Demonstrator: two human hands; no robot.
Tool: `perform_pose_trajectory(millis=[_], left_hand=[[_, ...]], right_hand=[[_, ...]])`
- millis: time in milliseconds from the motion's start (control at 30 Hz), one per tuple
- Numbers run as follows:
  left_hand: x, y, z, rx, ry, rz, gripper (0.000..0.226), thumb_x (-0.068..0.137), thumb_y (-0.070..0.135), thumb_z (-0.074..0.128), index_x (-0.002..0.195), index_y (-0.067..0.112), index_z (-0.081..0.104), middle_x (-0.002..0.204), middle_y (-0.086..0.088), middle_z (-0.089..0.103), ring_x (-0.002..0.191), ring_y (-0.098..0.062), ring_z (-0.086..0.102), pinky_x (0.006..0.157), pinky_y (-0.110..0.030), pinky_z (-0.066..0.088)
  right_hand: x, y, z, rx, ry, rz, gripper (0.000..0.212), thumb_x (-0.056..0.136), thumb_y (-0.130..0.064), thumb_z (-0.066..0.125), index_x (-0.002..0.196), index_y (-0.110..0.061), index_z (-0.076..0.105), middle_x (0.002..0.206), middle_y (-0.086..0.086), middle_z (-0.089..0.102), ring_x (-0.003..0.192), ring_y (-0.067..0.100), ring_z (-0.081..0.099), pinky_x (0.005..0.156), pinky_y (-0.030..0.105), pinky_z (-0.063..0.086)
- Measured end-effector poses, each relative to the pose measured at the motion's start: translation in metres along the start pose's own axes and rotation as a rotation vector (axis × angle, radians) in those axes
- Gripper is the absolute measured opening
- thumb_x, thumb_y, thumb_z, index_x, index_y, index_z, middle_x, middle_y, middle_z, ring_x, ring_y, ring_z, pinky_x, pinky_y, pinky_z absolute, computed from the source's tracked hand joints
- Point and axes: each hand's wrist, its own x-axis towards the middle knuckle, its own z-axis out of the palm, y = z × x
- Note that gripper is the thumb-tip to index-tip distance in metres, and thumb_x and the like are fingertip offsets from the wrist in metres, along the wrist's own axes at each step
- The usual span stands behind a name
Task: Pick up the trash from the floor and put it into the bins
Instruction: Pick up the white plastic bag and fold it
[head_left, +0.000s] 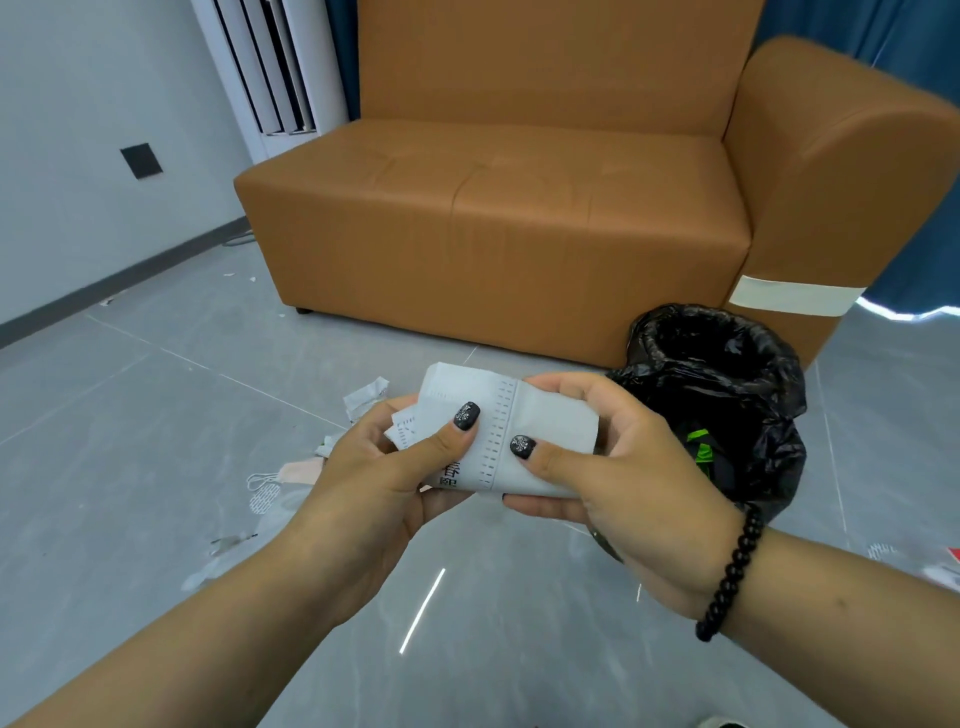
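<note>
Paper trash, a white printed sheet with rows of dashed marks (501, 431), sits in mid-air between both hands, clear of the floor and just to the near-left side of the bin. The left hand (395, 467) pinches its left part, thumb pressed on top and fingers curled beneath, with a smaller folded scrap (408, 428) tucked under the same thumb. The right hand (608, 457) clamps the right part the same way, thumb on the printed face and fingers underneath, a black bead bracelet (730, 571) on that wrist. Judging by the two thumbs set close together on one sheet, the step in hand looks like gathering or folding the paper into a compact bundle before disposal; pickup of this piece is done, drop-off is not. Just beyond the right hand's knuckles stands the bin lined with a black bag (727, 395), its mouth open and something green (698, 447) already inside. The next move calls for carrying the bundle right and forward over that opening, then releasing both pinches so that sheet and scrap fall in together. Beyond the left hand, more litter lies on the grey tile floor (156, 415): a crumpled white paper (366, 397), a pink face mask (291, 475) and clear plastic wrap (228, 556), so the task seems far from finished.
</note>
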Motion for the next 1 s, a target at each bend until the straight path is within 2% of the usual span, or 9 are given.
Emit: perform_pose_trajectory(millis=[100, 167, 300, 400, 533, 633, 800, 900, 1000], left_hand=[[0.002, 0.0, 0.001, 0.054, 0.011, -0.002, 0.045, 0.073, 0.018, 0.07, 0.116, 0.009, 0.063, 0.112, -0.016, 0.069, 0.103, -0.027, 0.069, 0.08, -0.035, 0.059], [0.003, -0.001, -0.002, 0.058, 0.036, -0.02, 0.035, 0.082, 0.011, 0.065, 0.117, 0.01, 0.062, 0.108, -0.011, 0.072, 0.099, -0.025, 0.07, 0.079, -0.036, 0.059], [0.0, -0.003, -0.007, 0.125, 0.044, -0.094, 0.025, 0.091, 0.007, 0.057, 0.116, 0.011, 0.062, 0.104, -0.005, 0.074, 0.096, -0.023, 0.072, 0.075, -0.034, 0.06], [-0.001, -0.002, -0.008, 0.165, 0.036, -0.12, 0.021, 0.093, 0.007, 0.055, 0.112, 0.01, 0.064, 0.102, -0.005, 0.075, 0.094, -0.023, 0.072, 0.071, -0.032, 0.061], [0.002, -0.003, -0.007, 0.221, 0.034, -0.154, 0.018, 0.093, 0.008, 0.056, 0.108, 0.01, 0.066, 0.098, -0.007, 0.075, 0.09, -0.022, 0.073, 0.069, -0.031, 0.061], [0.006, -0.004, -0.01, 0.263, 0.05, -0.162, 0.017, 0.093, 0.007, 0.056, 0.105, 0.011, 0.067, 0.097, -0.007, 0.075, 0.088, -0.021, 0.073, 0.068, -0.03, 0.061], [0.014, -0.006, -0.017, 0.322, 0.071, -0.17, 0.018, 0.092, 0.009, 0.056, 0.104, 0.012, 0.068, 0.094, -0.008, 0.076, 0.083, -0.02, 0.073, 0.068, -0.032, 0.057], [0.021, -0.01, -0.023, 0.359, 0.084, -0.196, 0.018, 0.092, 0.01, 0.055, 0.104, 0.012, 0.068, 0.093, -0.008, 0.076, 0.081, -0.019, 0.073, 0.066, -0.031, 0.055], [0.03, -0.017, -0.028, 0.401, 0.098, -0.241, 0.017, 0.091, 0.01, 0.056, 0.103, 0.013, 0.069, 0.093, -0.008, 0.075, 0.082, -0.021, 0.073, 0.066, -0.031, 0.054]], right_hand=[[0.011, -0.018, -0.015, -0.105, 0.059, -0.014, 0.038, 0.081, 0.012, 0.06, 0.105, -0.017, 0.064, 0.106, 0.008, 0.063, 0.092, 0.027, 0.068, 0.063, 0.037, 0.061], [0.026, -0.033, -0.037, -0.225, 0.173, -0.097, 0.037, 0.08, 0.013, 0.061, 0.105, -0.015, 0.064, 0.103, 0.003, 0.061, 0.095, 0.025, 0.066, 0.064, 0.04, 0.061], [0.067, -0.033, -0.1, -0.873, 0.455, -0.273, 0.035, 0.08, 0.0, 0.065, 0.104, -0.025, 0.062, 0.099, -0.005, 0.058, 0.096, 0.02, 0.056, 0.077, 0.033, 0.052], [0.091, -0.002, -0.144, -1.167, 0.454, -0.109, 0.037, 0.082, -0.005, 0.063, 0.111, -0.028, 0.059, 0.117, 0.006, 0.054, 0.1, 0.028, 0.051, 0.076, 0.031, 0.045], [0.112, 0.038, -0.171, -1.399, 0.324, 0.163, 0.045, 0.084, -0.002, 0.057, 0.122, -0.026, 0.055, 0.126, 0.014, 0.047, 0.082, 0.03, 0.053, 0.056, 0.032, 0.048], [0.125, 0.057, -0.176, -1.447, 0.274, 0.258, 0.047, 0.083, -0.001, 0.055, 0.124, -0.024, 0.051, 0.118, 0.013, 0.048, 0.077, 0.027, 0.051, 0.048, 0.027, 0.036], [0.146, 0.076, -0.175, -1.351, 0.355, 0.379, 0.055, 0.082, -0.013, 0.069, 0.123, -0.009, 0.032, 0.081, 0.007, 0.047, 0.063, 0.02, 0.05, 0.047, 0.029, 0.038], [0.155, 0.095, -0.174, -1.291, 0.316, 0.4, 0.054, 0.079, -0.02, 0.074, 0.112, -0.004, 0.034, 0.089, 0.008, 0.047, 0.071, 0.02, 0.048, 0.055, 0.03, 0.038], [0.164, 0.122, -0.174, -1.344, 0.218, 0.343, 0.031, 0.086, -0.024, 0.061, 0.1, -0.007, 0.038, 0.091, 0.012, 0.049, 0.077, 0.025, 0.048, 0.065, 0.032, 0.042]])
